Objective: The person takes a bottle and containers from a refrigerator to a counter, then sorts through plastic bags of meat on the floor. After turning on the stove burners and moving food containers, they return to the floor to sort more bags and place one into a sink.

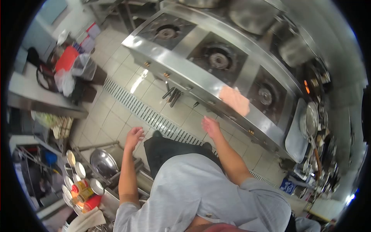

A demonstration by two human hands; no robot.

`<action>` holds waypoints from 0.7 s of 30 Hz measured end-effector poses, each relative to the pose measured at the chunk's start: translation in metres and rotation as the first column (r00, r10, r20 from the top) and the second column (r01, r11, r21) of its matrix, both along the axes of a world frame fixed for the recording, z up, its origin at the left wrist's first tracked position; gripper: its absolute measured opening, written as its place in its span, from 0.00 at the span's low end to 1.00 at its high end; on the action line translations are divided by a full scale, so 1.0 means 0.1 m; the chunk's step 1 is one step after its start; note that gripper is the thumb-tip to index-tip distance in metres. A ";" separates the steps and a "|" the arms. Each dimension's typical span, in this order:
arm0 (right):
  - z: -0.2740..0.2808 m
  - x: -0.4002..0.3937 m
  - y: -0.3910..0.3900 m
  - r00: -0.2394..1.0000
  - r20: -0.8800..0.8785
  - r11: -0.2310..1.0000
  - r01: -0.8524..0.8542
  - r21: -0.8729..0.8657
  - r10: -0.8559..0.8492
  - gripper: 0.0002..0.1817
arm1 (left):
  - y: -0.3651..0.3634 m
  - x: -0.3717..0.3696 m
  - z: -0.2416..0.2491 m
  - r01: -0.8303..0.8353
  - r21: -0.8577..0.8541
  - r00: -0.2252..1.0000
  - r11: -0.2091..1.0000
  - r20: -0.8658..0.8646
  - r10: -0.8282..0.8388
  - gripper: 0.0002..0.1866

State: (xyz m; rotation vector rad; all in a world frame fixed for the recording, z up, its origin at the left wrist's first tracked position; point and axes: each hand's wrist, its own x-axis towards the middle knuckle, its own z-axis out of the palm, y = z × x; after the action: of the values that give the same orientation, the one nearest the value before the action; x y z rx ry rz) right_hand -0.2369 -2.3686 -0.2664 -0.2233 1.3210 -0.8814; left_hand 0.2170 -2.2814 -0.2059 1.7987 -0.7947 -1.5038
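My left hand hangs in the air over the tiled floor, its fingers loosely bent and apart, with nothing in it. Nearest to it are the slotted floor drain and a steel bowl on a rack. In front of the stove's edge, touching nothing, is my right hand, its fingers loosely bent and nothing visible in them. A pink cloth lies over the front rim of the steel stove, just beyond that hand.
Burners line the stove, with large pots behind. A ladle, strainer and grey tray sit at the right. Bowls and sauce bottles stand at lower left. Bins with plastic bags are at upper left.
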 end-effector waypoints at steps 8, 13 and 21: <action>0.00 2.28 -1.51 0.990 0.139 0.996 0.045 -0.077 -0.034 0.34 | -0.04 0.55 -0.75 -0.107 0.125 0.955 0.986 -0.264 0.137 0.16; -0.36 2.94 -2.26 0.921 0.146 0.929 0.370 -0.030 -0.362 0.35 | -0.02 0.98 -1.24 -0.130 0.194 0.932 0.972 -0.310 0.187 0.16; -0.65 3.08 -2.57 0.916 0.040 0.910 0.402 -0.106 -0.400 0.29 | -0.09 1.23 -1.70 -0.212 0.192 0.907 0.958 -0.327 0.266 0.18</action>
State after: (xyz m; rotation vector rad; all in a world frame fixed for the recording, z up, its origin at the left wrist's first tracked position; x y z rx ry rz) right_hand 0.0710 -2.6260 -0.3316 -0.0277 1.3240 -1.3053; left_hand 0.3396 -2.2907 -0.3757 1.5982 -0.2774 -1.6866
